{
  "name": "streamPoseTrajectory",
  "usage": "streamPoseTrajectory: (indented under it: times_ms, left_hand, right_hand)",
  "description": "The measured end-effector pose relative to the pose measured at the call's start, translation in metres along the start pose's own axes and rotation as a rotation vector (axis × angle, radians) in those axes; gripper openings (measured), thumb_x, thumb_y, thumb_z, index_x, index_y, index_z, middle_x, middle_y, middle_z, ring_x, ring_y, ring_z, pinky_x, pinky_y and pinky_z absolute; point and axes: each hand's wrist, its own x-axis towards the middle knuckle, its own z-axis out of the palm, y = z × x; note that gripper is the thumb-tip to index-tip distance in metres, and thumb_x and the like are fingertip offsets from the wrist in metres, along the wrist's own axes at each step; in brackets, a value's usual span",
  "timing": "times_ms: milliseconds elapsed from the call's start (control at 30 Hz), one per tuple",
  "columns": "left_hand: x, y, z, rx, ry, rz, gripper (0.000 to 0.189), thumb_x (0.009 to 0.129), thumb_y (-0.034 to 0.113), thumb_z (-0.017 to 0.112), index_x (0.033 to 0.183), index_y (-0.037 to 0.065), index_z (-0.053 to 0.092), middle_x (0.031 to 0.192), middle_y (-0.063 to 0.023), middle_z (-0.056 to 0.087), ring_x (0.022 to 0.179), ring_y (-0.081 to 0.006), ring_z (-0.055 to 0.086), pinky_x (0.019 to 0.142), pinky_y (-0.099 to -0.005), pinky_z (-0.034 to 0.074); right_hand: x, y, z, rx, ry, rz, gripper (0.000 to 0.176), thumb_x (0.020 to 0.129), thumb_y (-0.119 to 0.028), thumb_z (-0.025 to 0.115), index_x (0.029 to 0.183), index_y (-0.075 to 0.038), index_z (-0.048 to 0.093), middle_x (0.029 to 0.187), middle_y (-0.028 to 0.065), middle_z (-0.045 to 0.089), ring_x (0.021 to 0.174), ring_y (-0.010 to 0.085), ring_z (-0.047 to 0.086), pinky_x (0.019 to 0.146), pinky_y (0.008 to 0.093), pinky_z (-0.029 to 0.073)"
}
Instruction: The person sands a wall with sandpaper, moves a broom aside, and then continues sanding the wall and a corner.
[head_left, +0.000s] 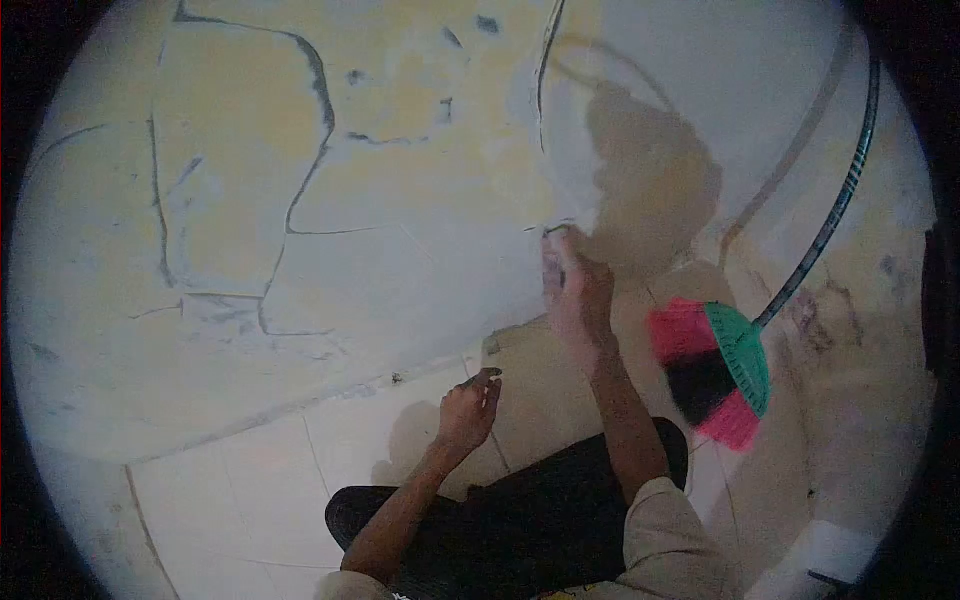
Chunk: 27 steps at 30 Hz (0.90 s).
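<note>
My right hand (578,295) is raised against the pale wall (430,270), its fingers wrapped round a small block-like object (552,262). What the object is cannot be made out; its upper end meets the wall surface. Lower and to the left, my left hand (468,412) hangs over the tiled floor near the wall's base. Its fingers are drawn together, with something small and dark at their tips that is too small to name. Dark cracks and patches mark the yellowish wall.
A broom (743,360) with pink and black bristles and a green head leans at the right, its long handle rising along the wall. My dark-clad legs (500,530) are folded on the tiles (270,450). A pale object (835,555) lies at the lower right.
</note>
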Motion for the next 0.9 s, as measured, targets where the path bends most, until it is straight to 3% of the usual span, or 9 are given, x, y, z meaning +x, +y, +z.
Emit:
streamPoseTrajectory:
  times_ms: [67,300,367,400,467,567,600,800,900]
  left_hand:
    - [-0.004,0.006,-0.008,0.064,-0.028,-0.033,0.026,0.099,0.023,0.05,0.118,0.007,0.059,0.097,-0.0205,0.07,0.084,-0.0325,0.07,0.074,-0.0447,0.055]
    - [0.02,0.013,0.037,-0.05,0.018,0.041,0.023,0.099,0.022,0.049,0.115,0.008,0.058,0.087,-0.02,0.069,0.078,-0.0376,0.068,0.069,-0.0492,0.054]
    - [0.017,0.015,0.036,0.03,0.022,0.034,0.023,0.098,0.022,0.05,0.115,0.008,0.059,0.089,-0.0199,0.069,0.078,-0.0369,0.069,0.069,-0.0479,0.054]
    - [0.017,0.014,0.038,0.027,0.022,0.033,0.023,0.098,0.022,0.05,0.115,0.008,0.059,0.089,-0.0199,0.069,0.078,-0.0369,0.069,0.069,-0.0479,0.054]
    - [0.019,0.012,0.043,0.038,-0.012,0.021,0.024,0.099,0.022,0.05,0.116,0.008,0.059,0.09,-0.02,0.07,0.078,-0.0364,0.069,0.069,-0.0473,0.055]
    - [0.02,0.009,0.044,0.015,-0.039,0.055,0.026,0.099,0.023,0.049,0.118,0.008,0.059,0.092,-0.0206,0.069,0.08,-0.0367,0.069,0.071,-0.0475,0.055]
    - [0.018,0.008,0.043,0.02,-0.045,0.047,0.026,0.099,0.023,0.049,0.118,0.008,0.059,0.092,-0.0206,0.069,0.08,-0.0367,0.069,0.071,-0.0475,0.055]
    - [0.022,0.013,0.044,0.079,-0.071,0.008,0.027,0.099,0.024,0.05,0.117,0.008,0.062,0.094,-0.015,0.072,0.08,-0.0324,0.07,0.072,-0.0447,0.055]
    - [0.019,0.01,0.044,0.059,-0.051,0.021,0.026,0.099,0.023,0.049,0.117,0.007,0.06,0.09,-0.0197,0.07,0.079,-0.0375,0.068,0.071,-0.0473,0.054]
  right_hand:
    - [0.004,-0.008,-0.008,0.066,-0.018,0.142,0.02,0.086,-0.01,0.064,0.104,-0.006,0.056,0.085,0.0148,0.068,0.075,0.0352,0.069,0.065,0.0444,0.053]
    - [0.003,0.027,-0.011,0.023,0.061,-0.047,0.015,0.085,-0.009,0.065,0.098,-0.007,0.057,0.08,0.0147,0.066,0.07,0.0333,0.068,0.059,0.0419,0.051]
    - [0.013,0.02,-0.022,0.076,-0.083,0.347,0.019,0.083,-0.009,0.067,0.101,-0.008,0.059,0.082,0.0143,0.067,0.069,0.0326,0.067,0.059,0.0412,0.05]
    - [0.007,0.02,-0.016,0.073,-0.085,0.347,0.019,0.083,-0.009,0.067,0.101,-0.008,0.059,0.082,0.0143,0.067,0.069,0.0326,0.067,0.059,0.0412,0.05]
    - [-0.006,0.02,0.0,0.003,0.046,-0.074,0.018,0.087,-0.01,0.064,0.104,-0.009,0.06,0.078,0.0134,0.067,0.065,0.0329,0.066,0.059,0.0408,0.05]
    - [-0.003,0.029,-0.009,0.044,0.055,0.01,0.017,0.089,-0.01,0.062,0.106,-0.009,0.06,0.078,0.0134,0.067,0.067,0.034,0.066,0.062,0.0447,0.05]
    - [0.004,0.027,-0.016,0.25,0.021,0.223,0.015,0.091,-0.01,0.06,0.105,-0.008,0.06,0.08,0.013,0.067,0.07,0.0352,0.067,0.065,0.0476,0.049]
    - [-0.005,0.009,-0.008,0.036,-0.072,0.019,0.013,0.091,-0.01,0.058,0.104,-0.008,0.059,0.074,0.0138,0.066,0.068,0.0339,0.068,0.061,0.044,0.05]
    - [0.002,0.01,-0.018,0.146,0.0,0.17,0.015,0.091,-0.011,0.059,0.105,-0.008,0.058,0.073,0.0162,0.065,0.066,0.0358,0.067,0.061,0.0447,0.049]
